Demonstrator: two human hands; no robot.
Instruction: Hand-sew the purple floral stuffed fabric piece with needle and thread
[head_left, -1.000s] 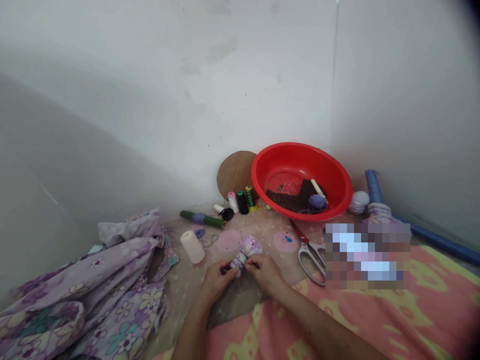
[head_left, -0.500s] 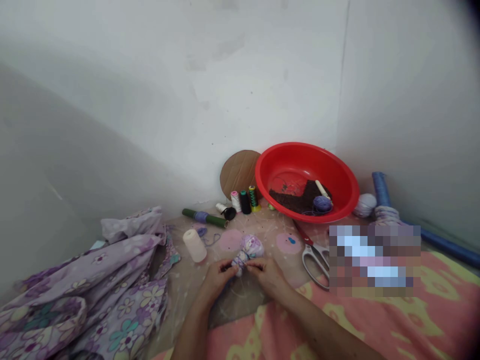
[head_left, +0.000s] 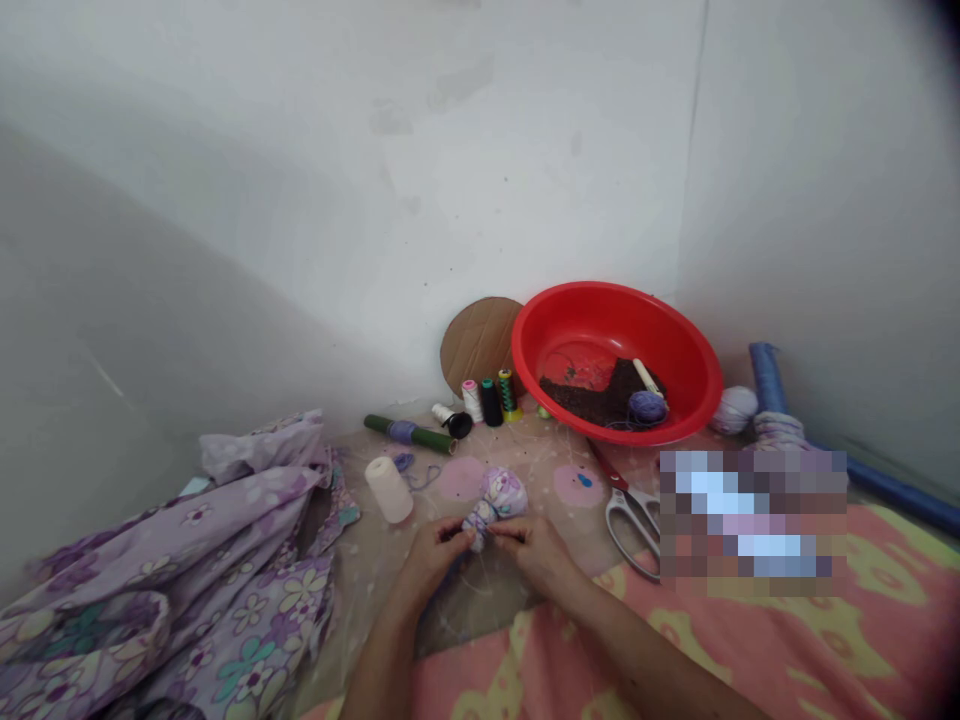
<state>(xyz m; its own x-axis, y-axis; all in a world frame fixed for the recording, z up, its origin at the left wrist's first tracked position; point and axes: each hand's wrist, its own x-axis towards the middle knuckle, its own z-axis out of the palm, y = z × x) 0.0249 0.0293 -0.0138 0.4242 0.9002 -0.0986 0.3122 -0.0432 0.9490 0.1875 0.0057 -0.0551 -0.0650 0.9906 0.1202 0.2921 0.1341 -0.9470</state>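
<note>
A small bundle of purple floral cloth (head_left: 502, 492), round at its far end and wrapped with thread along its narrower part, lies between my hands. My left hand (head_left: 437, 552) grips the narrow near end from the left, thumb on top. From the right, my right hand (head_left: 531, 545) pinches at the wrapped part with thumb and forefinger; whether thread or cloth is between those fingertips is too small to make out. Beyond my left hand stands a tilted white thread cone (head_left: 389, 491). Scissors (head_left: 628, 525) with grey handles lie to the right of my right hand.
A red basin (head_left: 705, 395) holds dark material and a purple yarn ball (head_left: 646, 407). Thread spools (head_left: 491, 403) stand before a cardboard disc (head_left: 476, 340). A green stick (head_left: 379, 427) wrapped in purple yarn lies left of them. Floral cloth (head_left: 247, 600) is heaped at left. A blurred patch covers the right.
The view has shifted very slightly. Both hands and the cloth bundle keep almost the same pose.
</note>
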